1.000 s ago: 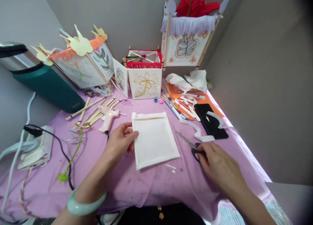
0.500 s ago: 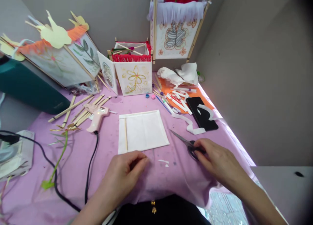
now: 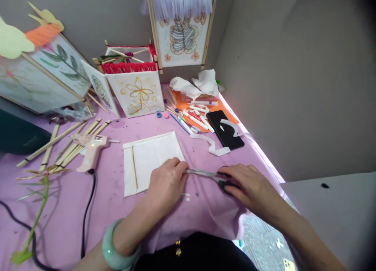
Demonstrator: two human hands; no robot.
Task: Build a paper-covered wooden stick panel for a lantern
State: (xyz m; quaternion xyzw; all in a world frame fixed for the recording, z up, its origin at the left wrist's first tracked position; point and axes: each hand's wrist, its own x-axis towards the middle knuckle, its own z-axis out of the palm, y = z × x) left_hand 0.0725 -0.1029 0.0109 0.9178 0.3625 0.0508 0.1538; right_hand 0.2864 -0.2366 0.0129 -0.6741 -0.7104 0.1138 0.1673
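Observation:
A white fabric panel (image 3: 157, 151) with a thin wooden stick (image 3: 133, 167) along its left side lies flat on the pink cloth. My left hand (image 3: 169, 180) is closed over the panel's near right corner, fingers pinched together; the corner itself is hidden beneath them. In my right hand (image 3: 249, 184) are black-handled scissors (image 3: 202, 173), their blades slightly apart and pointing left. The blade tips reach the fingertips of my left hand. Small white scraps (image 3: 187, 198) lie just below the blades.
A pink glue gun (image 3: 94, 149) and several wooden sticks (image 3: 70, 145) lie left. Behind stands a decorated fabric box (image 3: 138, 94). White markers (image 3: 199, 120), a black phone (image 3: 225, 130) and curled white ribbon (image 3: 217, 147) sit right. A green-stemmed craft flower (image 3: 41, 208) is at far left.
My right hand has lifted the scissors and brought them to the panel's corner. My left hand has moved onto that corner. The view has turned slightly right.

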